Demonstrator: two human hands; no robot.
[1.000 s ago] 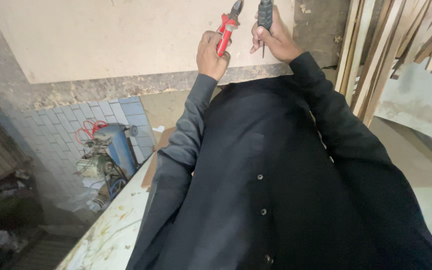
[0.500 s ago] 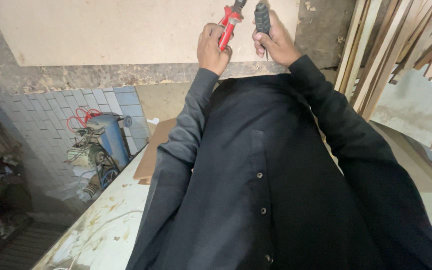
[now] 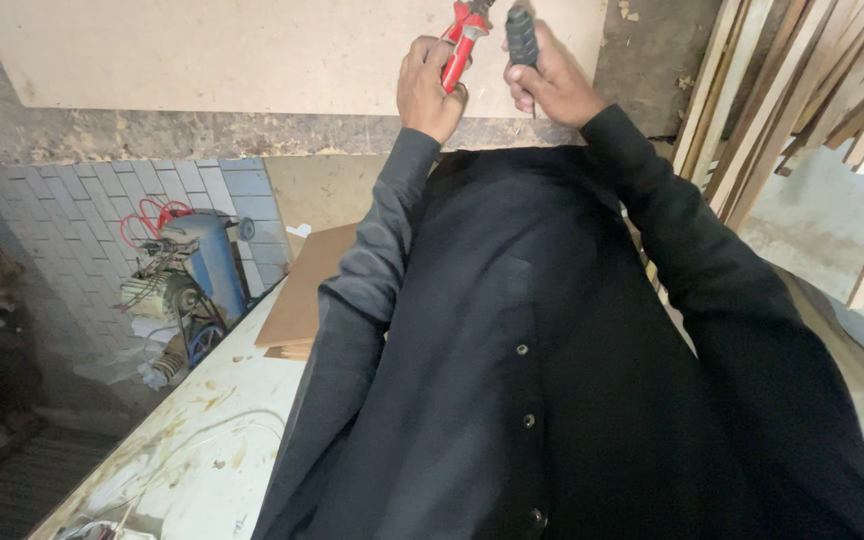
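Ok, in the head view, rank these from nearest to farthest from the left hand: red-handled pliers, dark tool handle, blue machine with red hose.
1. Red-handled pliers: gripped in the left hand.
2. Dark tool handle: just to its right, held by the right hand.
3. Blue machine with red hose: far down-left, by the tiled wall.

**Both arms stretched forward, fists closed**

The left hand is curled into a tight grip around red-handled pliers, knuckles up. Just beside it, the right hand is wrapped around a dark tool handle. Both arms, in long black sleeves, reach straight out from the body, wrists near each other, elbows slightly bent.
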